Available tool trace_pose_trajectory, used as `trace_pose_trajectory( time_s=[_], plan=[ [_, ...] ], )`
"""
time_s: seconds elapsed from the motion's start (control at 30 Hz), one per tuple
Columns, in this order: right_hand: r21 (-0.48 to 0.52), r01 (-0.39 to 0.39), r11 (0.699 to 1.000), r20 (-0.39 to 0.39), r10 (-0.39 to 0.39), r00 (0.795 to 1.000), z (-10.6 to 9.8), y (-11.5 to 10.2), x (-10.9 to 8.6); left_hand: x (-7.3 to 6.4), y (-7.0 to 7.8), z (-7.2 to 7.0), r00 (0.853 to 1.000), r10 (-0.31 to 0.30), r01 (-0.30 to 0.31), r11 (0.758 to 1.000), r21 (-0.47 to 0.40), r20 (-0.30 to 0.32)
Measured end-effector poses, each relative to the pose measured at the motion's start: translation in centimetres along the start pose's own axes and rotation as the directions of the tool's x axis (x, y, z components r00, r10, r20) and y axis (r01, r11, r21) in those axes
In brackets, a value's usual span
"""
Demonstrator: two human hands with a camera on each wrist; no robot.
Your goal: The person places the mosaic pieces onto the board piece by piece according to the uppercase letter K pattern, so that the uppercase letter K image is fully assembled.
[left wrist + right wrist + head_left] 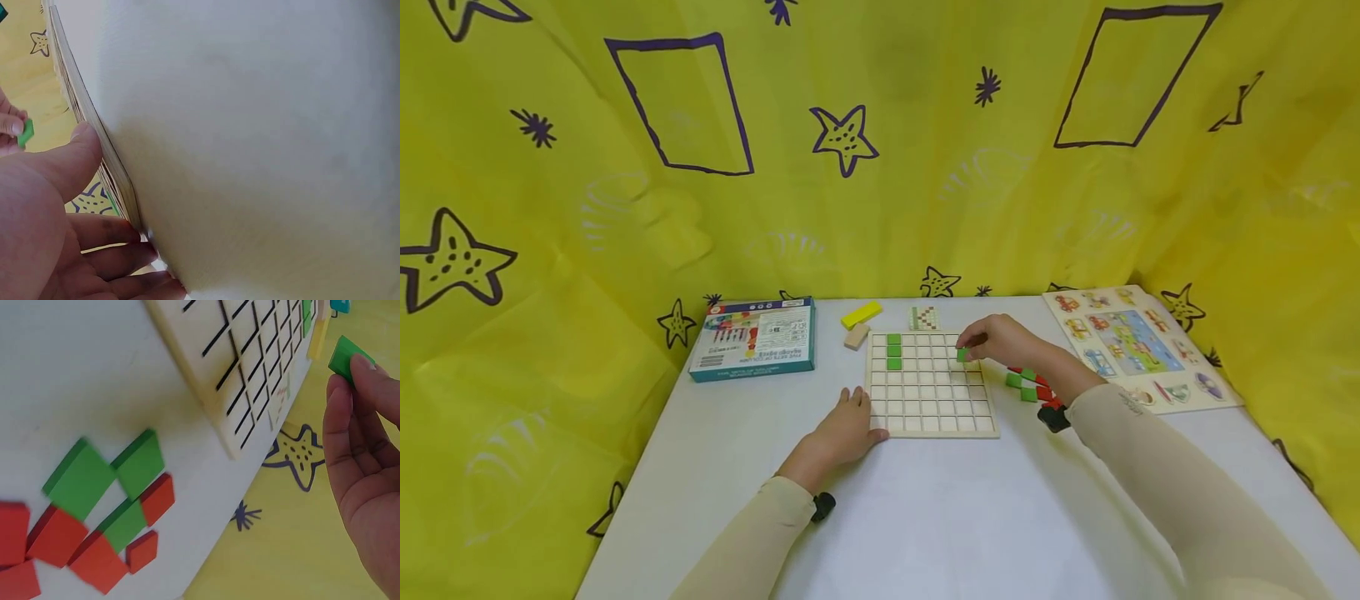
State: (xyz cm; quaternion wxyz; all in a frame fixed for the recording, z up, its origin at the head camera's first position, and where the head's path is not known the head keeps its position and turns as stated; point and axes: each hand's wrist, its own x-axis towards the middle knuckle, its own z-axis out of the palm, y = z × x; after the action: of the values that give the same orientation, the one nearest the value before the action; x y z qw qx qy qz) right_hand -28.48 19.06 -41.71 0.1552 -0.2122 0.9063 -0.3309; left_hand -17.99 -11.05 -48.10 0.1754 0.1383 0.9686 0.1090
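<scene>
A wooden grid board (pixel 940 434) lies flat on the white table, with three green tiles (pixel 893 352) in a column near its far left corner. My left hand (pixel 844 429) rests at the near left corner, its thumb on the front edge and its fingers along the left side. Between thumb and fingertips, my right hand (pixel 1006 340) pinches a green square tile (pixel 345 357) above the far right part of the grid. Loose red and green tiles (pixel 81 475) lie beside the board on the right, partly hidden by the right forearm in the head view.
Behind the board lie a small pattern card (pixel 923 318), a yellow block (pixel 861 314) and a plain wooden block (pixel 856 337). A flat teal-edged box (pixel 756 340) is at the left; a picture puzzle board (pixel 1075 308) is at the right. Yellow cloth (pixel 880 225) hangs behind the table.
</scene>
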Motion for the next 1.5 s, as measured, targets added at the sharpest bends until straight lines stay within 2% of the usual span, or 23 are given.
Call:
trace_pose_trajectory(
  time_s=[0.23,0.5,0.7,1.13,1.37,1.5],
  plan=[
    [0.025,0.019,1.0,-0.019,-0.018,1.0,0.8,-1.6,1.6,0.0,0.2,-0.2,1.0,-0.005,0.005,1.0,0.007,0.0],
    [0.044,0.027,0.999,-0.024,-0.026,0.999,2.2,-2.2,3.3,-0.1,0.2,-0.2,1.0,-0.008,0.008,1.0,0.012,0.001],
    [0.04,0.07,0.997,-0.02,-0.07,0.997,3.0,-2.5,4.2,-0.1,0.3,-0.2,1.0,0.003,-0.003,1.0,0.029,-0.003],
    [0.054,0.066,0.996,0.036,-0.068,0.997,6.3,-3.5,6.3,-0.3,0.4,-0.4,1.0,0.003,-0.003,1.0,0.026,-0.008],
    [0.034,0.094,0.995,0.056,-0.095,0.994,7.9,-3.5,7.0,-0.3,0.4,-0.3,1.0,0.008,-0.008,0.999,0.04,-0.012],
    [0.041,0.075,0.996,0.058,-0.077,0.995,8.6,-3.4,7.3,-0.1,0.2,-0.2,1.0,0.016,-0.015,0.998,0.053,-0.015]
  ],
)
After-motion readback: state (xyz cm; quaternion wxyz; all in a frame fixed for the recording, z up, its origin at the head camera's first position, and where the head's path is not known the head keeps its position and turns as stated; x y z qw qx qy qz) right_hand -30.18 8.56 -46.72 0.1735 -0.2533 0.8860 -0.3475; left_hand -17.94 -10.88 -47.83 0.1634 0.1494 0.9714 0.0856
